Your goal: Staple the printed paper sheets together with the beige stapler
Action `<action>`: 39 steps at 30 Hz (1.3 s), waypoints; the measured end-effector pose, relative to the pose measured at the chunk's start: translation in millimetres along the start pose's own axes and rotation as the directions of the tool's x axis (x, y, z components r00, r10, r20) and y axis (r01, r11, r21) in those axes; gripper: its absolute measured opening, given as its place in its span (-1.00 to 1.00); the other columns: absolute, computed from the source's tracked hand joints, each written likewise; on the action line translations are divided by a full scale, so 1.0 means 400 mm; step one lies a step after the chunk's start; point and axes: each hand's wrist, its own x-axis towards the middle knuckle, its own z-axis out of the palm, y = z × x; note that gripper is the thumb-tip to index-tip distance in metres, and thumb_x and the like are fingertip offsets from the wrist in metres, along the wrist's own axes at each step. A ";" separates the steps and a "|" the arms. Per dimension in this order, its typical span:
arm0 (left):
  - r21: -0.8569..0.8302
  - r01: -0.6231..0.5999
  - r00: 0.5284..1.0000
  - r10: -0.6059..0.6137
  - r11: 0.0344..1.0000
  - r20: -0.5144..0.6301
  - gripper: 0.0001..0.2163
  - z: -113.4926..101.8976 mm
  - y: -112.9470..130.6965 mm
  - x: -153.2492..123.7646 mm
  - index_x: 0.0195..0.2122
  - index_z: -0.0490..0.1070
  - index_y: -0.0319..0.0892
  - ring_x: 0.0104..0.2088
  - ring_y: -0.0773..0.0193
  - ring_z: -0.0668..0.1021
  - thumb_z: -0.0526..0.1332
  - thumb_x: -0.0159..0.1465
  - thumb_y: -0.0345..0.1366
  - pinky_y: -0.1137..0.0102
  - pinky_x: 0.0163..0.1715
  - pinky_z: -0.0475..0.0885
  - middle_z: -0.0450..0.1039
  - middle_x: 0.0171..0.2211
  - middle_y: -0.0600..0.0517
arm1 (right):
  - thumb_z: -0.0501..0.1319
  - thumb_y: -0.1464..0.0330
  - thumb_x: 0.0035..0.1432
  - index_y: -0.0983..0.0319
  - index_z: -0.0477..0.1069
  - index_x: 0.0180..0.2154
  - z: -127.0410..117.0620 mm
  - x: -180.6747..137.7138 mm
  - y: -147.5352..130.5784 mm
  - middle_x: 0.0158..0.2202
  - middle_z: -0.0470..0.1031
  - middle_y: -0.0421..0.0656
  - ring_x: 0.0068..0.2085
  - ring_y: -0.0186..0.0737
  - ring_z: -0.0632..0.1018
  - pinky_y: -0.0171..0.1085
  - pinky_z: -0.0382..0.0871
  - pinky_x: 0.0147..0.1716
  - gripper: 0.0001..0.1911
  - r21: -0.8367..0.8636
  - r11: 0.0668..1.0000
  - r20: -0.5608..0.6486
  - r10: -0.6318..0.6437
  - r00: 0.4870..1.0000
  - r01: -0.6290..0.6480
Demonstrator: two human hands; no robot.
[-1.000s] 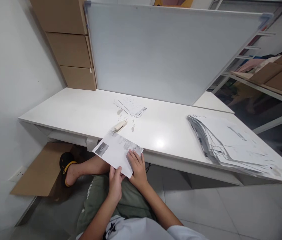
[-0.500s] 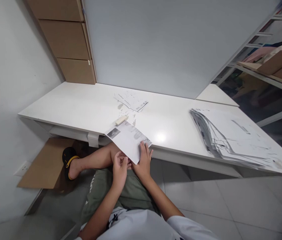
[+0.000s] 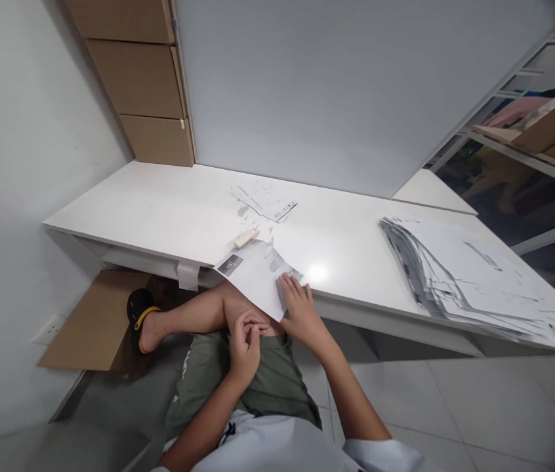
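Note:
A printed sheet of paper (image 3: 252, 275) with a small dark picture at its left corner lies over the desk's front edge, its near corner reaching above my lap. My right hand (image 3: 303, 316) rests on the sheet's right side, fingers stretched out flat. Just below the sheet, over my thigh, my left hand (image 3: 245, 347) is closed, thumb against curled fingers and apart from the paper. Whether anything is inside that hand cannot be made out. A small cream oblong block (image 3: 246, 238) touches or nearly touches the sheet's far edge.
On the white desk (image 3: 159, 210), several smaller printed papers (image 3: 270, 200) lie farther back. A thick stack of papers (image 3: 464, 275) sits at the right. Cardboard boxes (image 3: 137, 82) are piled against the wall. A cardboard piece (image 3: 85, 321) is below the desk at left.
My left hand has drawn back from under the sheet's near edge toward my lap. My right hand stays on the sheet, shifted slightly right. The view has moved a little.

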 end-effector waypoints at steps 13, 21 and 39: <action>-0.051 0.023 0.999 -0.022 0.998 0.035 -0.66 -0.012 -0.001 0.008 -0.09 0.39 -0.18 -0.35 0.25 0.62 0.22 0.26 -0.04 0.32 -0.30 0.56 0.49 -0.28 -0.02 | 0.13 0.33 0.16 0.33 0.04 0.32 0.016 0.014 -0.046 0.33 0.13 0.12 0.35 0.19 0.11 0.25 -0.05 0.29 -0.28 -0.080 0.996 -0.093 0.037 0.995 -0.044; -0.082 0.046 0.999 -0.045 0.996 0.024 -0.69 -0.015 0.004 0.006 -0.18 0.45 -0.17 -0.36 0.22 0.62 0.27 0.22 -0.03 0.33 -0.34 0.55 0.53 -0.33 -0.03 | 0.13 0.17 0.26 0.11 -0.38 0.42 -0.164 -0.026 -0.010 0.45 -0.31 0.00 0.42 0.03 -0.06 0.07 0.15 0.27 -0.10 0.055 0.978 0.109 -0.208 0.972 0.203; -0.011 0.011 0.999 -0.011 1.000 0.031 -0.74 -0.017 -0.005 0.008 -0.25 0.49 -0.17 -0.42 0.27 0.57 0.24 0.23 -0.07 0.35 -0.38 0.52 0.49 -0.36 -0.02 | -0.09 0.02 0.37 0.34 0.05 0.32 -0.056 0.651 -0.121 0.43 -0.24 0.11 0.42 0.10 -0.22 0.22 -0.29 0.31 -0.32 0.071 0.990 0.075 -0.126 0.989 0.121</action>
